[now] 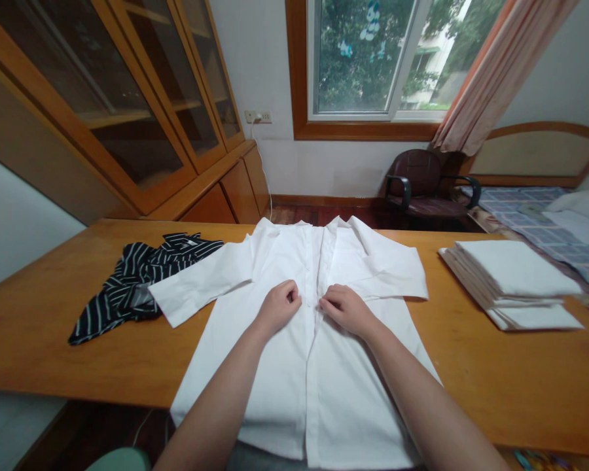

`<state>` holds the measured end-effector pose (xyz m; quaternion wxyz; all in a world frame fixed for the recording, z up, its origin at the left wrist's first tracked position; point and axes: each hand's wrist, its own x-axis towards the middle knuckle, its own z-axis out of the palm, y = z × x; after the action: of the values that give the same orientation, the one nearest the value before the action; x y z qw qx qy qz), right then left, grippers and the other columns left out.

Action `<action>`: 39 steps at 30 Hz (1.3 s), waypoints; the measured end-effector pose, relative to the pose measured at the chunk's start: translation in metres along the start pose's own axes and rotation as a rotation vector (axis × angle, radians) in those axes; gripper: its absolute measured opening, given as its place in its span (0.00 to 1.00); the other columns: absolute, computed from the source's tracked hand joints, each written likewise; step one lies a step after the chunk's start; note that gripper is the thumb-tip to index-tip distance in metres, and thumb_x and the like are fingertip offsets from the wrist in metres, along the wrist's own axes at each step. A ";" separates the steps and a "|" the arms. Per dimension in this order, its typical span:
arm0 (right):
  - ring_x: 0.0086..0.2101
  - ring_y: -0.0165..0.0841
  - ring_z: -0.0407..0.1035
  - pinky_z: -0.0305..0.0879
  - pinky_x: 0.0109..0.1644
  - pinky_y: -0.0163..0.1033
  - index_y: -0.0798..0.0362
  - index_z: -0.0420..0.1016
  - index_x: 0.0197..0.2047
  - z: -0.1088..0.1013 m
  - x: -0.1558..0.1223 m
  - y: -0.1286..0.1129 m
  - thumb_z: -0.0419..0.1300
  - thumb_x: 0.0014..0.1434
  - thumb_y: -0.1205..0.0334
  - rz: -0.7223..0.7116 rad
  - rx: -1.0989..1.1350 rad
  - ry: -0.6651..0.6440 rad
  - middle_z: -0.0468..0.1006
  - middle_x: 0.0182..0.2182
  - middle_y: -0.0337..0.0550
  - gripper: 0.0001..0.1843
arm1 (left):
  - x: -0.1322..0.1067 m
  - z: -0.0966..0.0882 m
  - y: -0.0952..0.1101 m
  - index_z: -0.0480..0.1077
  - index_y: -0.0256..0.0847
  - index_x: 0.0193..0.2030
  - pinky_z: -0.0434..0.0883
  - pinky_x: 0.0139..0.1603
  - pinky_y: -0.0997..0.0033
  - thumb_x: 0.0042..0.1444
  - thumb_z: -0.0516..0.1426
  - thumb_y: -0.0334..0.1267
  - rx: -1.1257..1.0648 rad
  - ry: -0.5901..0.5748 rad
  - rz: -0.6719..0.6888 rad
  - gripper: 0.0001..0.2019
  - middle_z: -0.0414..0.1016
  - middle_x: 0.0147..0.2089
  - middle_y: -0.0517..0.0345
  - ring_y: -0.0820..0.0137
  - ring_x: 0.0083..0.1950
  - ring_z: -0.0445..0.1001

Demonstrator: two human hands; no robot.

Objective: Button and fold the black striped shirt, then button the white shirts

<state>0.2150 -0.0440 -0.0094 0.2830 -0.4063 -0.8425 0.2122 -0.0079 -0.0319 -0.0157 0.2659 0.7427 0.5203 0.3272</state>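
A white long-sleeved button-up shirt lies front side up across the table, its collar end at the far edge and its hem towards me. The two front edges run side by side down the middle, with a narrow gap near the top. Over the left front panel, my left hand is closed with curled fingers; whatever is in its fingertips is hidden. My right hand pinches the shirt at the right front edge. One sleeve stretches out to the left, over part of a black garment with white stripes.
A stack of folded white cloth sits on the right of the wooden table. Behind the table are a glass-door cabinet, an armchair and a bed. Part of a green seat shows below the front edge.
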 end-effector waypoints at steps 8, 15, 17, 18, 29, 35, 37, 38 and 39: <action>0.26 0.30 0.62 0.56 0.35 0.37 0.51 0.63 0.19 0.003 0.002 0.000 0.52 0.69 0.59 0.085 -0.072 0.123 0.65 0.20 0.37 0.25 | -0.001 -0.001 0.002 0.58 0.42 0.26 0.60 0.33 0.72 0.51 0.53 0.30 -0.010 -0.005 0.007 0.07 0.62 0.26 0.65 0.72 0.30 0.62; 0.24 0.31 0.63 0.55 0.34 0.38 0.51 0.62 0.17 0.007 0.001 0.007 0.51 0.69 0.58 0.121 -0.167 0.193 0.67 0.19 0.39 0.27 | -0.001 0.000 -0.001 0.59 0.42 0.26 0.60 0.34 0.72 0.50 0.53 0.29 -0.015 -0.006 0.031 0.07 0.63 0.27 0.65 0.72 0.30 0.62; 0.23 0.30 0.62 0.54 0.33 0.38 0.51 0.63 0.17 0.008 0.001 0.009 0.51 0.69 0.59 0.153 -0.184 0.209 0.67 0.18 0.39 0.27 | -0.001 0.001 -0.002 0.59 0.42 0.26 0.60 0.34 0.72 0.51 0.53 0.29 -0.010 -0.008 0.029 0.07 0.63 0.27 0.65 0.72 0.30 0.62; 0.23 0.30 0.62 0.53 0.32 0.38 0.51 0.63 0.17 0.008 0.001 0.010 0.51 0.68 0.59 0.175 -0.192 0.220 0.67 0.18 0.39 0.26 | -0.001 0.001 -0.002 0.59 0.42 0.26 0.60 0.34 0.72 0.51 0.54 0.29 -0.007 -0.009 0.027 0.07 0.63 0.27 0.65 0.72 0.30 0.62; 0.27 0.32 0.66 0.54 0.35 0.37 0.52 0.69 0.20 0.002 0.002 0.017 0.51 0.67 0.57 0.401 -0.166 0.315 0.72 0.22 0.40 0.24 | -0.001 0.001 0.000 0.60 0.42 0.26 0.61 0.33 0.71 0.52 0.55 0.30 -0.003 -0.002 0.019 0.08 0.63 0.27 0.65 0.72 0.30 0.63; 0.29 0.33 0.67 0.58 0.35 0.37 0.51 0.76 0.29 0.003 0.003 0.018 0.54 0.63 0.58 0.426 -0.076 0.364 0.76 0.27 0.41 0.14 | 0.001 -0.001 0.004 0.70 0.42 0.32 0.68 0.43 0.66 0.58 0.58 0.35 0.032 0.003 0.125 0.04 0.72 0.34 0.58 0.66 0.40 0.69; 0.29 0.33 0.69 0.60 0.36 0.37 0.51 0.78 0.37 0.003 0.003 0.018 0.55 0.61 0.58 0.457 -0.040 0.377 0.77 0.29 0.41 0.11 | 0.001 -0.001 0.004 0.74 0.42 0.36 0.69 0.48 0.63 0.57 0.60 0.35 0.047 -0.013 0.156 0.01 0.74 0.38 0.57 0.64 0.45 0.70; 0.29 0.33 0.69 0.60 0.37 0.37 0.51 0.78 0.40 0.003 0.003 0.019 0.55 0.61 0.59 0.471 -0.028 0.381 0.78 0.29 0.40 0.11 | 0.000 -0.001 0.003 0.75 0.43 0.37 0.69 0.49 0.62 0.56 0.61 0.34 0.056 -0.019 0.167 0.02 0.74 0.40 0.56 0.63 0.47 0.69; 0.29 0.34 0.69 0.61 0.37 0.37 0.51 0.78 0.42 0.003 0.003 0.019 0.55 0.60 0.59 0.479 -0.020 0.382 0.77 0.29 0.40 0.12 | -0.001 -0.001 0.003 0.76 0.44 0.39 0.70 0.51 0.62 0.56 0.62 0.34 0.065 -0.023 0.176 0.04 0.75 0.41 0.56 0.63 0.48 0.69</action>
<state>0.2224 -0.0307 -0.0222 0.3741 -0.6288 -0.6562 0.1844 -0.0070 -0.0335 -0.0130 0.2179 0.7976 0.4601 0.3237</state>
